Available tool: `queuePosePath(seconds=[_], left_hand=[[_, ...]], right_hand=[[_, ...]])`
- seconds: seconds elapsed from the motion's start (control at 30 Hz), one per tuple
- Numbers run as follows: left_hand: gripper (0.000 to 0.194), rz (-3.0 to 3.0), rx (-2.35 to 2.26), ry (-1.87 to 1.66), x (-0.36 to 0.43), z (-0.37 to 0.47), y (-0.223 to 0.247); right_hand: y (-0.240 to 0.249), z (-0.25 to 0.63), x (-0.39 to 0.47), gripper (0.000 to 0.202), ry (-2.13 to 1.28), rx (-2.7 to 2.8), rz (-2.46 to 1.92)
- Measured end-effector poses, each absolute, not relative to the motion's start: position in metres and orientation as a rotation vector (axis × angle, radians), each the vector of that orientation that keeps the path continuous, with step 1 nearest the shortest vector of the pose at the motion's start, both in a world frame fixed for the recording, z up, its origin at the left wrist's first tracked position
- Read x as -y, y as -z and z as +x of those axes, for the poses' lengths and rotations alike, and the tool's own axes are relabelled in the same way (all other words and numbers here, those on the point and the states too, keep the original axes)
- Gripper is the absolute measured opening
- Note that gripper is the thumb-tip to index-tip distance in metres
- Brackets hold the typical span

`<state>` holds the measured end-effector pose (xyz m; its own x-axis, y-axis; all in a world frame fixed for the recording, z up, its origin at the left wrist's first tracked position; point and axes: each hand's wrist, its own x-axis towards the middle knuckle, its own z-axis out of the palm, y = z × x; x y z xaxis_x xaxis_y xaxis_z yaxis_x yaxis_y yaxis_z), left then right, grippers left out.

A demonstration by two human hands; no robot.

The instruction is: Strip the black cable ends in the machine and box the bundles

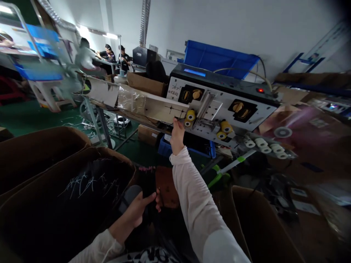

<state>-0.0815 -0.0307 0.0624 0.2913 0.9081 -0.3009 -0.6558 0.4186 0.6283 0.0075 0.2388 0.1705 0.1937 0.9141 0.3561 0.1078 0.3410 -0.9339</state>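
Near, the left hand (135,212) curled round dark, indistinct material. Beyond, the right hand (177,137), nearer the machine (214,109), had its grip pressed together around a thin dark strand (180,118), directed rightward at adjacent yellow rollers (190,115).

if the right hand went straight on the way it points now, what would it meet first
Probably the pale ledge beside the yellow rollers, just beyond the fingertips of the right hand; depth is unclear, so they may already touch it.
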Motion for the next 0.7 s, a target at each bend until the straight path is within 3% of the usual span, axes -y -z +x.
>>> queuePosePath(seconds=[0.3,0.57,0.7], left_hand=[[0.026,0.463,-0.754,-1.206,0.034,-0.095,-0.068],[0.026,0.543,-0.807,-1.228,0.016,-0.097,-0.088],[0.03,0.557,-0.873,-1.147,0.01,-0.078,-0.085]], right_hand=[[-0.17,0.007,-0.174,0.036,-0.723,1.259,-0.885],[-0.163,0.096,-0.064,0.028,-1.634,2.231,-0.812],[-0.155,0.094,-0.04,0.022,-1.494,2.167,-0.989]])
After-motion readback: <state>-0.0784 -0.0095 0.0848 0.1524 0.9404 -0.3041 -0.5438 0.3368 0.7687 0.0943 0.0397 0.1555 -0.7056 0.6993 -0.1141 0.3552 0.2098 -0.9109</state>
